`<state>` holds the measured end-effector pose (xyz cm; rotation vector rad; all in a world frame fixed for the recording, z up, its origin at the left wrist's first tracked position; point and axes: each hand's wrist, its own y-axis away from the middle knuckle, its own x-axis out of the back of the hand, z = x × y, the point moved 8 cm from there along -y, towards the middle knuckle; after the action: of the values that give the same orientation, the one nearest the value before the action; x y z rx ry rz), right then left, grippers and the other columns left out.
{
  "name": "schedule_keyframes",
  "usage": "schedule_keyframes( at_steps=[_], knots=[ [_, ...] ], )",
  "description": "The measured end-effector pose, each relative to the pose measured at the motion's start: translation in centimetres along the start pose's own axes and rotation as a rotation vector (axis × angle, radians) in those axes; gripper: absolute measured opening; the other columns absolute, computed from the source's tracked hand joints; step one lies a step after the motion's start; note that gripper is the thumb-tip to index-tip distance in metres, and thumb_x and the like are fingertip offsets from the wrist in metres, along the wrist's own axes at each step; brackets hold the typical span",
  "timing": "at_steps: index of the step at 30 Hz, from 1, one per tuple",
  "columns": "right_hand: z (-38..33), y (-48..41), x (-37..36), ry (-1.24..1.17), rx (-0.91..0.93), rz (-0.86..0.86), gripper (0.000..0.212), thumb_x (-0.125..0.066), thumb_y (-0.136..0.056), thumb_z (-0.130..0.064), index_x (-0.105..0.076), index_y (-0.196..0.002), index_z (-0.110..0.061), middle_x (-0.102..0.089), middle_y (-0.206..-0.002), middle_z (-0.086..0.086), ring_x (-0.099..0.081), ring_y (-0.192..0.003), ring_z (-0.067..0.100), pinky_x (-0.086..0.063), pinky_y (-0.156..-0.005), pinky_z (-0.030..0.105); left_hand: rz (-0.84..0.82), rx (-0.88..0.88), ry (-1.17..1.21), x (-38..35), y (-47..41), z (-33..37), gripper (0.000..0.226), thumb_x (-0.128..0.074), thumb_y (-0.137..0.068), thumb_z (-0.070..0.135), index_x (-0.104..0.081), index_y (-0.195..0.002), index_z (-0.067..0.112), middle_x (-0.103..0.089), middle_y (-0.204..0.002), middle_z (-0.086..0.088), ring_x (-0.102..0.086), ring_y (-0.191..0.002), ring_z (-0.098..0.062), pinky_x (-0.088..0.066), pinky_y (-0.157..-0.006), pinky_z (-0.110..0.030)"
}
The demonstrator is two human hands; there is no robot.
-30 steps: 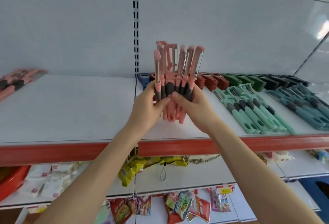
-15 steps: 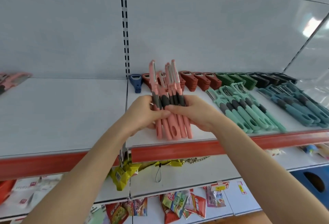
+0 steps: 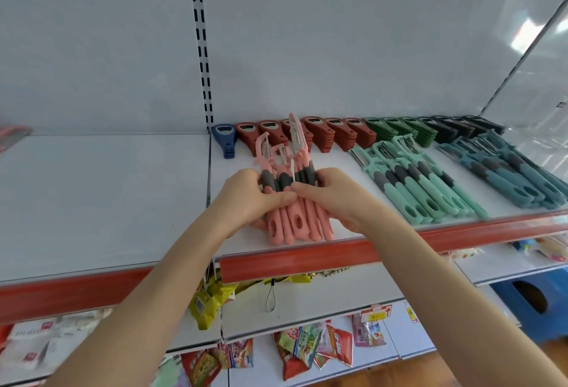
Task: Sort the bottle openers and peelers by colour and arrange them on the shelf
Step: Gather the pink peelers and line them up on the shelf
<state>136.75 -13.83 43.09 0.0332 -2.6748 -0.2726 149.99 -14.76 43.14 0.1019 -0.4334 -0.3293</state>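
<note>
Both hands hold a bundle of several pink peelers [image 3: 292, 226] with grey grips, their handle ends low over the white shelf [image 3: 123, 202] near its red front edge. My left hand [image 3: 249, 199] grips the bundle from the left, my right hand [image 3: 332, 196] from the right. To the right lie a row of mint-green peelers [image 3: 430, 190] and a row of teal peelers [image 3: 516, 177]. Along the back stand one blue bottle opener [image 3: 226, 140], then red bottle openers [image 3: 335, 134], green bottle openers [image 3: 399, 131] and black bottle openers [image 3: 461, 128].
More pink items [image 3: 12, 137] lie at the far left of the shelf. A slotted upright [image 3: 203, 48] runs up the white back wall. Lower shelves hold snack packets [image 3: 307, 349], a yellow packet [image 3: 209, 303] and a blue box [image 3: 538, 303].
The bundle of pink peelers has come down from upright in the air to lie low over the shelf, heads pointing back. Both hands moved down with it.
</note>
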Motion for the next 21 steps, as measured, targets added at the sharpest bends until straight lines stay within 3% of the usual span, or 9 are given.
schedule_keyframes(
  at_steps=[3,8,11,13,14,16,17,19,21],
  knots=[
    [-0.4,0.1,0.5,0.126,0.048,0.069,0.02,-0.059,-0.088,-0.022,-0.054,-0.08,-0.004,-0.049,-0.068,0.006,-0.047,-0.062,0.016,-0.04,-0.058,0.031,0.065,-0.031,-0.156,0.3,0.2,0.6,0.038,-0.072,-0.076,0.037,-0.053,-0.095,0.01,-0.067,-0.089,-0.01,-0.066,-0.081,-0.024,-0.056,-0.075,-0.043],
    [-0.5,0.3,1.0,0.26,0.126,0.146,0.019,-0.054,-0.088,-0.014,-0.057,-0.087,0.005,-0.046,-0.068,0.009,-0.04,-0.059,0.017,-0.031,-0.054,0.027,0.101,-0.068,-0.27,0.2,0.7,1.7,0.029,-0.062,-0.085,0.037,-0.04,-0.093,0.02,-0.065,-0.089,-0.009,-0.063,-0.077,-0.022,-0.054,-0.073,-0.035],
    [-0.3,0.3,1.3,0.348,0.142,0.183,0.014,-0.05,-0.089,-0.012,-0.052,-0.08,-0.002,-0.043,-0.064,0.003,-0.038,-0.059,0.016,-0.029,-0.048,0.016,0.084,-0.09,-0.339,0.1,1.0,2.2,0.027,-0.056,-0.089,0.034,-0.035,-0.074,0.026,-0.066,-0.092,-0.013,-0.063,-0.076,-0.024,-0.053,-0.077,-0.036],
    [-0.2,0.2,1.5,0.392,0.149,0.211,0.01,-0.048,-0.09,-0.012,-0.052,-0.084,-0.005,-0.048,-0.07,0.002,-0.045,-0.067,0.021,-0.031,-0.05,0.014,0.072,-0.095,-0.369,0.1,1.2,2.3,0.021,-0.055,-0.09,0.032,-0.04,-0.077,0.026,-0.066,-0.095,-0.012,-0.064,-0.076,-0.024,-0.053,-0.077,-0.036],
    [-0.1,0.2,1.7,0.384,0.149,0.225,0.009,-0.048,-0.091,-0.011,-0.055,-0.093,-0.005,-0.055,-0.079,0.004,-0.051,-0.077,0.024,-0.032,-0.053,0.012,0.074,-0.1,-0.38,0.1,1.3,2.2,0.012,-0.054,-0.09,0.031,-0.048,-0.089,0.02,-0.066,-0.097,-0.012,-0.065,-0.077,-0.025,-0.053,-0.077,-0.036],
    [0.4,0.2,2.0,0.31,0.138,0.257,0.029,-0.048,-0.092,-0.01,-0.052,-0.121,-0.004,-0.059,-0.111,0.011,-0.056,-0.104,0.025,-0.039,-0.078,0.018,0.104,-0.107,-0.422,0.4,1.4,1.9,0.031,-0.055,-0.09,0.026,-0.05,-0.114,0.008,-0.065,-0.101,-0.012,-0.065,-0.078,-0.024,-0.053,-0.077,-0.036],
    [0.5,0.3,2.1,0.269,0.14,0.271,0.037,-0.048,-0.092,-0.009,-0.047,-0.128,-0.003,-0.056,-0.123,0.012,-0.053,-0.114,0.024,-0.04,-0.088,0.023,0.121,-0.116,-0.438,0.5,1.4,1.8,0.034,-0.056,-0.091,0.024,-0.048,-0.118,0.005,-0.065,-0.1,-0.011,-0.064,-0.078,-0.024,-0.053,-0.076,-0.034],
    [0.5,0.4,2.2,0.234,0.164,0.3,0.038,-0.048,-0.092,-0.007,-0.046,-0.13,-0.003,-0.054,-0.128,0.012,-0.052,-0.117,0.023,-0.041,-0.093,0.028,0.142,-0.146,-0.47,0.6,1.5,1.7,0.031,-0.055,-0.091,0.021,-0.049,-0.117,0.005,-0.065,-0.094,-0.011,-0.064,-0.076,-0.022,-0.052,-0.073,-0.031],
    [0.7,0.3,2.6,0.209,0.172,0.344,0.032,-0.048,-0.092,-0.007,-0.052,-0.123,-0.004,-0.059,-0.117,0.01,-0.058,-0.104,0.023,-0.045,-0.086,0.028,0.148,-0.151,-0.472,0.6,1.3,1.5,0.028,-0.055,-0.091,0.021,-0.051,-0.114,0.005,-0.064,-0.088,-0.01,-0.063,-0.075,-0.023,-0.051,-0.071,-0.031]
  ],
)
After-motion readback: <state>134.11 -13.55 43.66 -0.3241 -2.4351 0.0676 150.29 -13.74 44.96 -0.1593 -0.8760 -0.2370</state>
